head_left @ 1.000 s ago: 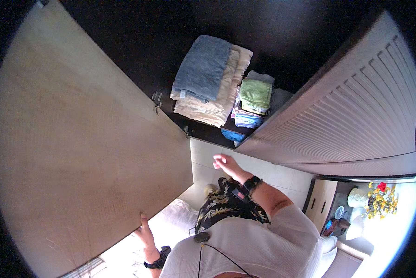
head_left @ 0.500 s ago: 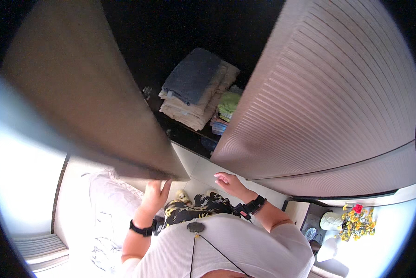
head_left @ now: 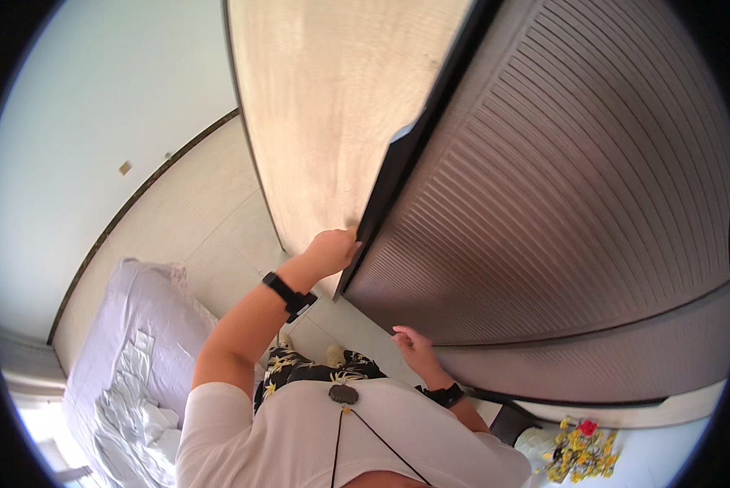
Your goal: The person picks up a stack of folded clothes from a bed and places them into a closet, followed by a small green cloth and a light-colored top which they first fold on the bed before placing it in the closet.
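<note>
Two hands work at the front of a cupboard, the left hand [head_left: 330, 252] at the free edge of a pale wood-grained door [head_left: 324, 106], the right hand [head_left: 418, 350] in the air near a brown ribbed panel [head_left: 560, 179], apart from it as far as can be seen. The left fingers are curled inward against the door's edge; whether they pinch it or only press on it I cannot tell. The right fingers are loosely bent, a little spread. On the left wrist a black wristband [head_left: 290, 294] carries a small pale mark, too small to read. Compared with half a second ago, the door has swung much nearer the ribbed panel; a dark strip [head_left: 373, 207] runs between them, though I cannot tell whether it is a gap or edging. The stacks of folded towels, which showed inside earlier, are hidden now, along with their small white tags. The left arm has come up and across in front of the body, while the right hand stays low. With the door moved, more tiled floor [head_left: 210, 195] shows, and the bed [head_left: 129, 301] with its lilac sheet stands in fuller view at left.
</note>
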A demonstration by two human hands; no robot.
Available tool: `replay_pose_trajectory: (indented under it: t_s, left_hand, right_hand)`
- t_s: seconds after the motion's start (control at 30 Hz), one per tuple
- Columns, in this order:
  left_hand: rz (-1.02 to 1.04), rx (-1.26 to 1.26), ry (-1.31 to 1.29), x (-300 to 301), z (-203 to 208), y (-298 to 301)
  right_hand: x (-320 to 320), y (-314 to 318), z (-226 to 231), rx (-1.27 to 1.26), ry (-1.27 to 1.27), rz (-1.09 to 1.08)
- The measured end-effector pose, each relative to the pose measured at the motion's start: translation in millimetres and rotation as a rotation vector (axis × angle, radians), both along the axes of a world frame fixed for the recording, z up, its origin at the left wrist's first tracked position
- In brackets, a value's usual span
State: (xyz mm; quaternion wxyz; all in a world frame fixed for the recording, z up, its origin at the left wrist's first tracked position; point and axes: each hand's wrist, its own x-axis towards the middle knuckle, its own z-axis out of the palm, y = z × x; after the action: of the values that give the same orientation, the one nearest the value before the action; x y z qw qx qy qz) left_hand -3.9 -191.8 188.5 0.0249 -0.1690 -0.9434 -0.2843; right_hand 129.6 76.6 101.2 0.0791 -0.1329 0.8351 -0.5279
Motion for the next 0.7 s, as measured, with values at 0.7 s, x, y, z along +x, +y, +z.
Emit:
replay_pose_trajectory:
  t_s: [0.7]
  left_hand:
    - [-0.042,-0.148,0.149,-43.8,18.1,83.6]
  right_hand:
    - [-41.8,25.8,19.2,0.114,-0.133,0.221]
